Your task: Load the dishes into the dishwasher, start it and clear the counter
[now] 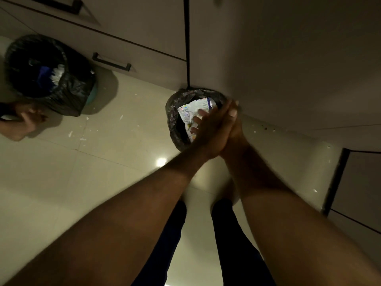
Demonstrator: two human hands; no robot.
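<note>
Above a small bag-lined bin [172, 113] on the kitchen floor [99, 166], left hand [208, 130] and right hand [234, 122] press flat together, fingers straight, holding nothing. A crumpled white wrapper [192, 110] lies inside, its coloured print too blurred to read.

**Floor** [103, 172]: open tile between the two bins and toward the near edge; only small white scraps lie there.

**Small bin** [175, 124], black bag: set tight against the cabinet corner [188, 58]. No passage behind it; open from the left and front. A crumpled wrapper [190, 112] part-fills the mouth. The left hand [206, 131] and right hand [234, 125], palm to palm with fingers straight, cover its right side.

**Large bin** [47, 73], black bag: far left, just before the drawers. A drawer handle [111, 62] projects beside it.

**Dark-edged panel** [338, 178]: juts in at the floor's right edge.
</note>
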